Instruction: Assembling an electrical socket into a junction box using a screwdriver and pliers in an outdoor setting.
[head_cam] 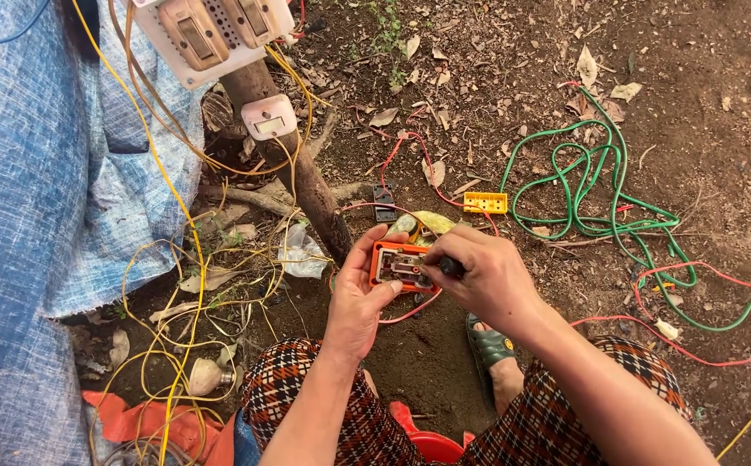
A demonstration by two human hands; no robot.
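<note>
My left hand (360, 289) is closed around an orange switch box (395, 263), holding it open-faced above the dirt ground (694, 103), just in front of the wooden post (306, 185). My right hand (487, 272) pinches a dark-handled screwdriver (449, 266) with its tip in the box. A red wire (410, 312) loops out beneath. The box looks uncovered, its innards bare. Green cable (600, 185) and a yellow connector block (485, 202) lie loose beyond.
</note>
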